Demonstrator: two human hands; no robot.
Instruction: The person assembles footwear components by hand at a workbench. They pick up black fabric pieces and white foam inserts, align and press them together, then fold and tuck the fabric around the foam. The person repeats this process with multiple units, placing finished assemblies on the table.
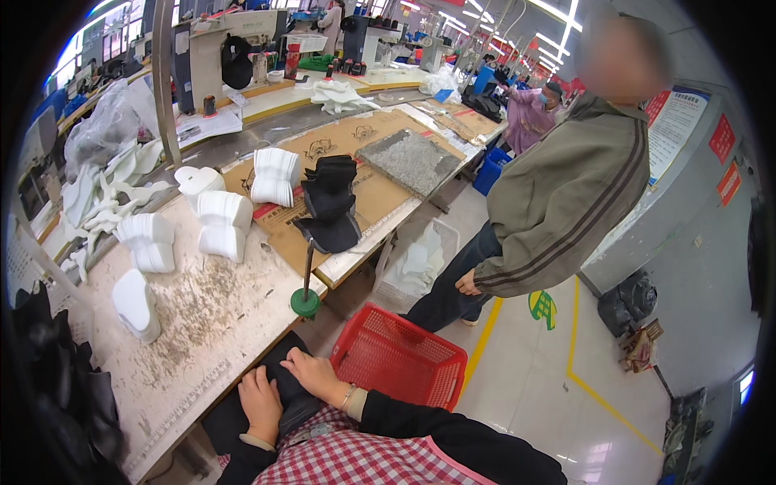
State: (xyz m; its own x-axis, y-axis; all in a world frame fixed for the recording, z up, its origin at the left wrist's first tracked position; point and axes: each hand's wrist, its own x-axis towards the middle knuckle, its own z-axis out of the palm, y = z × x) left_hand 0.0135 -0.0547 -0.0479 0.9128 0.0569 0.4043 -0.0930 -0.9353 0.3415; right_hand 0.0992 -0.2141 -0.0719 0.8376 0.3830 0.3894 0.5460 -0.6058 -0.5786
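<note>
My left hand (261, 406) and my right hand (317, 377) are close together over my lap, at the table's near edge. Both have bent fingers pressed onto a piece of black material (289, 349). Its full shape is unclear, since it blends into my dark clothing. Just beyond, at the table edge, a thin dark rod rises from a green round piece (305, 303). A stack of black shaped pieces (330, 198) lies farther off on cardboard. White foot-shaped pads (137, 305) and several white bundles (225, 225) stand on the worn tabletop (186, 356).
A red plastic basket (396, 360) sits right of my hands. Behind it stands a person in an olive jacket (566, 186), near a pale crate (420, 259) of white pieces. A grey slab (410, 162) lies on the cardboard. Black pieces (61, 380) crowd the far left.
</note>
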